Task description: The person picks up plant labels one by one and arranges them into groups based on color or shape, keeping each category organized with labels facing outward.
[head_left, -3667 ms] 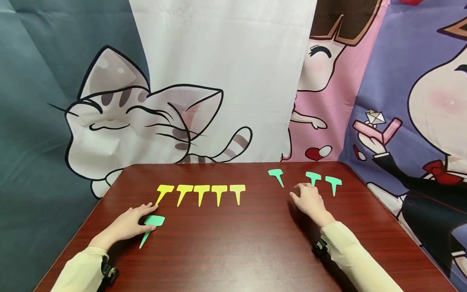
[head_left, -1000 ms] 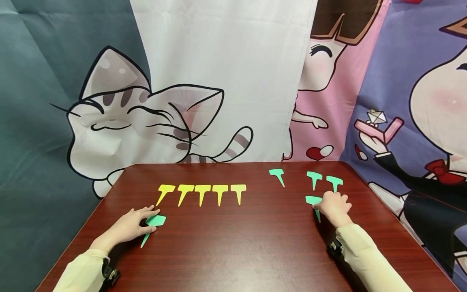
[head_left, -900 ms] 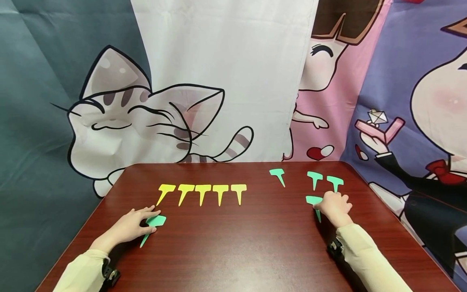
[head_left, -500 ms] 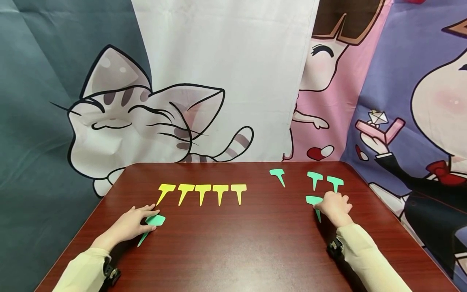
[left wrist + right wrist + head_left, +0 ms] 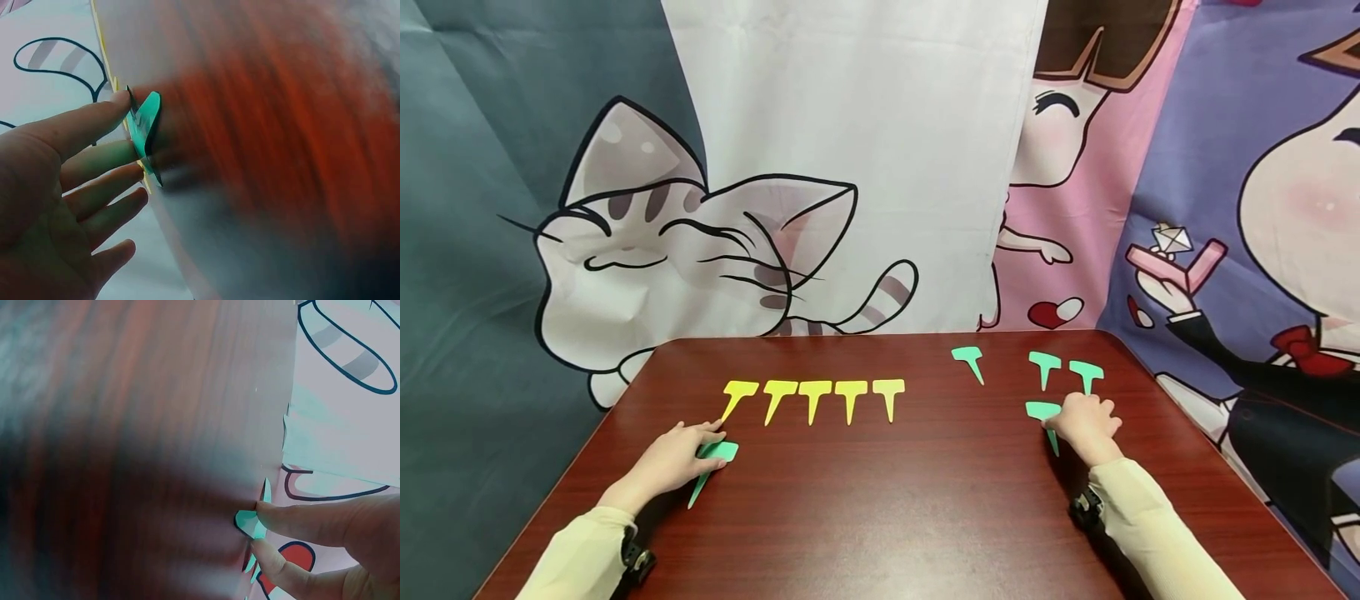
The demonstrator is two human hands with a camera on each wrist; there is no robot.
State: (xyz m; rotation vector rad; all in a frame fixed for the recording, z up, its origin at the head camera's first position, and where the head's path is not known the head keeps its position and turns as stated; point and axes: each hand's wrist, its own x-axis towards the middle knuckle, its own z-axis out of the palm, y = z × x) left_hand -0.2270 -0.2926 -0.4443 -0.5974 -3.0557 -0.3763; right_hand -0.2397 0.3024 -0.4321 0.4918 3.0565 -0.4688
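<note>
My left hand (image 5: pixel 673 458) pinches a green T-shaped plant label (image 5: pixel 719 451) between thumb and forefinger at the left of the table. The left wrist view shows that label (image 5: pixel 148 115) tilted at the fingertips, with the other fingers spread loosely. At the right, my right hand (image 5: pixel 1088 423) holds another green plant label (image 5: pixel 1042 411) by thumb and forefinger, its stem partly covered. In the right wrist view, the label's head (image 5: pixel 247 521) lies between the two fingertips, close over the tabletop. The other fingers of this hand are mostly hidden.
Several yellow plant labels (image 5: pixel 814 390) lie in a row, left of centre, on the dark red wooden table (image 5: pixel 880 500). Further green labels (image 5: pixel 1045 362) lie at the back right, one directly beyond the right hand. A printed cloth (image 5: pixel 865 125) hangs behind the table.
My right hand has moved to the right and nearer, so the green label at its thumb now shows. The left hand has stayed in place; its label's stem has swung slightly.
</note>
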